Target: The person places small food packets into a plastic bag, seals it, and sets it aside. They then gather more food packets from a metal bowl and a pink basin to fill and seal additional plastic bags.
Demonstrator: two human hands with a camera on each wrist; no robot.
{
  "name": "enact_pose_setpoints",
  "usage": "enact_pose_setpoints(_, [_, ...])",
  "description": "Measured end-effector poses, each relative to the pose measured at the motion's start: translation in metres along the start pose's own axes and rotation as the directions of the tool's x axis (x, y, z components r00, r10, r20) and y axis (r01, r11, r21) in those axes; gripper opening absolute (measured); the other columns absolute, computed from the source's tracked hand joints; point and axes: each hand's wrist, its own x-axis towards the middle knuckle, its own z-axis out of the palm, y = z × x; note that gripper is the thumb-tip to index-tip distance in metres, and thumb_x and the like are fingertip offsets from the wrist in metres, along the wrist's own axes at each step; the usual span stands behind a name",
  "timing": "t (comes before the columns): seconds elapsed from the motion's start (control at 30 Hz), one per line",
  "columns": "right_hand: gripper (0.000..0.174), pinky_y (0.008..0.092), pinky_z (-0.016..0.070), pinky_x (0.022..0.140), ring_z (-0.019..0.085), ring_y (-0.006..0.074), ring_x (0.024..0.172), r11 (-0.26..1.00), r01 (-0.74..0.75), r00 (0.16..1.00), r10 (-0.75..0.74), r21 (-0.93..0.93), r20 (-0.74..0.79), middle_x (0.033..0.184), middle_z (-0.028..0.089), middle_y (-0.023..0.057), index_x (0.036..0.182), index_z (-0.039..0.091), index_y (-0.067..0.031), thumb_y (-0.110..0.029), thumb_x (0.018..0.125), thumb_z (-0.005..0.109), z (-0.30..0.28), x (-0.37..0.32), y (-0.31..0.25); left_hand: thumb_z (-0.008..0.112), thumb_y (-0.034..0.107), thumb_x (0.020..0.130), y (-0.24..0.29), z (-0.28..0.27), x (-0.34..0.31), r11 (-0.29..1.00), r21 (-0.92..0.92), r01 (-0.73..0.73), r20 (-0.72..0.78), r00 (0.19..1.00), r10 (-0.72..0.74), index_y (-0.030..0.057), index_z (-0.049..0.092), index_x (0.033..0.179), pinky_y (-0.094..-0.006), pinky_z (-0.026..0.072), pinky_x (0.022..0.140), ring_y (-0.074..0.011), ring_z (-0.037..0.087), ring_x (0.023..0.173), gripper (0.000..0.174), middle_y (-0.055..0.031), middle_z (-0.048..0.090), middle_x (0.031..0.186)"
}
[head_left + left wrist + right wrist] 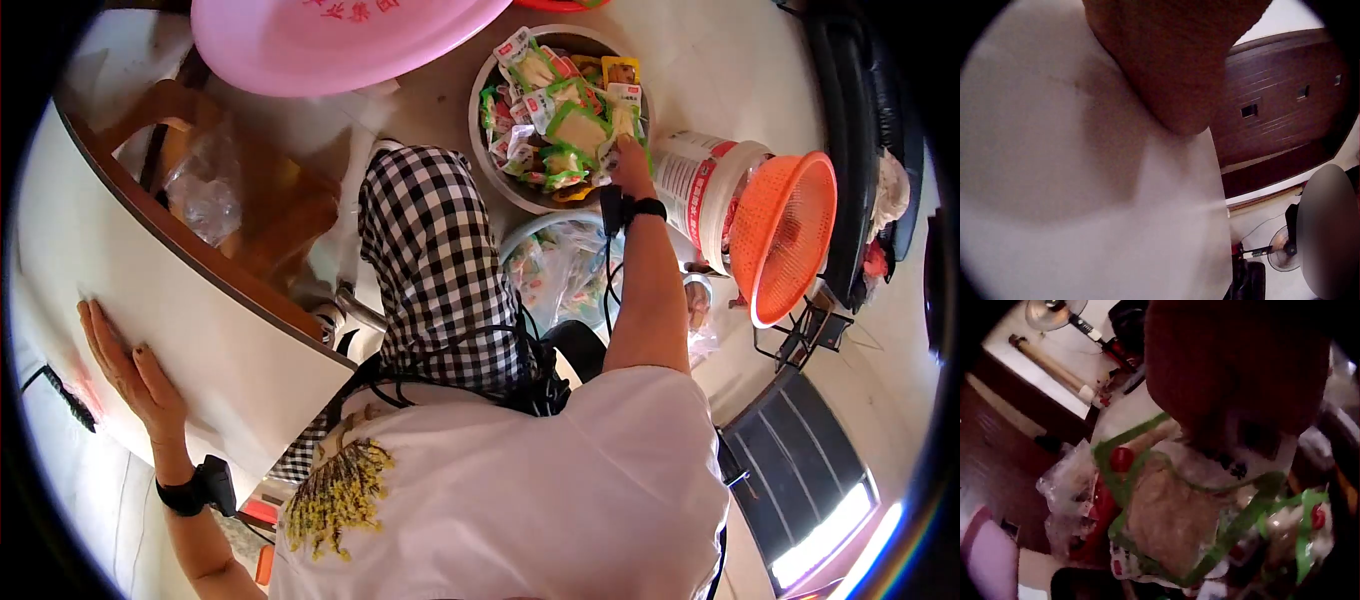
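Observation:
My left hand (135, 380) lies flat on the white tabletop (230, 350), fingers straight and holding nothing. In the left wrist view, part of that hand (1166, 69) hangs dark over the white surface. My right hand (632, 168) reaches to the right side of a metal bowl (545, 207) heaped with small snack packets (580, 130). Its fingers pinch a clear, green-edged snack packet (624, 122) there. The right wrist view has the hand (1235, 369) in shadow, hiding its fingertips, above green-edged packets with pale contents (1172, 519).
A tub lined with clear plastic (560, 265) holds more packets beside the bowl. To the right are a white bucket (690, 185) and an orange strainer basket (790, 240). A pink basin (350, 50) stands at the top. A clear bag (205, 195) lies near the table's edge.

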Motion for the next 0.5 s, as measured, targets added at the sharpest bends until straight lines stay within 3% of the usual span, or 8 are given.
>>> enact_pose_setpoints(0.03, [0.030,0.0446,0.0465,0.076,0.057,0.0395,0.092,0.921,-0.162,0.985,0.172,0.354,0.004,0.096,0.059,0.0209,0.093,0.055,-0.0003,-0.004,0.065,0.064,0.010,-0.007,0.001,0.033,0.026,0.095,0.000,0.000,0.000,1.000,-0.003,-0.001,-0.002,1.000,0.001,-0.0035,0.030,0.141,-0.0455,0.0219,0.111,-0.0379,0.027,0.136,0.055,-0.0234,0.028,0.147])
enact_pose_setpoints(0.07, [0.026,0.0445,0.0462,0.076,0.057,0.0389,0.091,0.698,-0.257,0.941,0.338,0.669,0.008,0.098,0.058,0.0207,0.093,0.055,-0.0007,-0.005,0.068,0.061,0.020,-0.014,0.002,0.033,0.026,0.095,0.002,-0.001,0.000,1.000,-0.015,0.006,-0.002,1.000,-0.006,-0.0034,0.030,0.141,-0.0454,0.0220,0.111,-0.0378,0.027,0.136,0.055,-0.0232,0.028,0.147])
enact_pose_setpoints(0.1, [0.025,0.0444,0.0463,0.075,0.057,0.0384,0.092,0.837,-0.259,0.954,0.300,0.483,-0.009,0.100,0.058,0.0208,0.095,0.056,-0.0012,-0.005,0.071,0.059,0.029,-0.020,0.017,0.033,0.026,0.095,-0.001,0.000,0.001,1.000,-0.004,-0.004,-0.001,1.000,0.004,-0.0031,0.030,0.141,-0.0453,0.0220,0.111,-0.0377,0.027,0.136,0.055,-0.0230,0.028,0.147])
enact_pose_setpoints(0.2, [0.020,0.0367,0.0466,0.074,0.059,0.0247,0.087,0.840,-0.394,0.906,0.424,0.373,0.003,0.098,0.062,0.0131,0.101,0.060,-0.0022,-0.013,0.085,0.052,0.056,-0.028,0.023,0.032,0.026,0.095,-0.004,0.001,-0.002,1.000,0.012,-0.012,-0.003,1.000,0.012,-0.0022,0.030,0.141,-0.0450,0.0220,0.112,-0.0372,0.028,0.136,0.055,-0.0224,0.029,0.147])
enact_pose_setpoints(0.27, [0.023,0.0327,0.0460,0.074,0.057,0.0177,0.084,0.752,-0.402,0.884,0.468,0.523,0.006,0.093,0.062,0.0084,0.102,0.061,-0.0025,-0.020,0.091,0.051,0.080,-0.031,0.029,0.032,0.027,0.095,-0.005,0.002,-0.002,1.000,0.022,-0.019,-0.003,1.000,0.019,-0.0016,0.031,0.141,-0.0448,0.0220,0.112,-0.0369,0.028,0.136,0.054,-0.0220,0.029,0.147])
enact_pose_setpoints(0.3, [0.025,0.0282,0.0441,0.072,0.053,0.0115,0.082,0.598,-0.517,0.832,0.519,0.613,0.197,0.086,0.060,0.0033,0.100,0.062,-0.0023,-0.024,0.093,0.050,0.064,-0.032,0.010,0.031,0.027,0.095,-0.005,0.002,-0.002,0.999,0.028,-0.020,-0.002,1.000,0.020,-0.0013,0.031,0.141,-0.0447,0.0220,0.112,-0.0367,0.028,0.136,0.054,-0.0218,0.029,0.147])
enact_pose_setpoints(0.43, [0.027,0.0333,0.0464,0.075,0.059,0.0189,0.081,0.782,-0.330,0.935,0.193,0.528,0.299,0.089,0.064,0.0080,0.099,0.062,-0.0025,-0.026,0.090,0.053,0.019,-0.032,-0.036,0.031,0.026,0.095,-0.008,0.003,-0.002,0.999,0.033,-0.030,-0.004,1.000,0.030,-0.0010,0.031,0.142,-0.0441,0.0215,0.112,-0.0361,0.028,0.137,0.054,-0.0214,0.029,0.147])
enact_pose_setpoints(0.5, [0.028,0.0372,0.0476,0.075,0.062,0.0249,0.081,0.883,-0.168,0.899,-0.045,0.438,0.435,0.090,0.066,0.0108,0.099,0.062,-0.0025,-0.027,0.088,0.055,-0.004,-0.031,-0.057,0.031,0.025,0.096,-0.008,0.003,-0.002,0.999,0.023,-0.032,-0.003,0.999,0.032,-0.0012,0.030,0.142,-0.0436,0.0211,0.112,-0.0358,0.027,0.137,0.053,-0.0213,0.028,0.148])
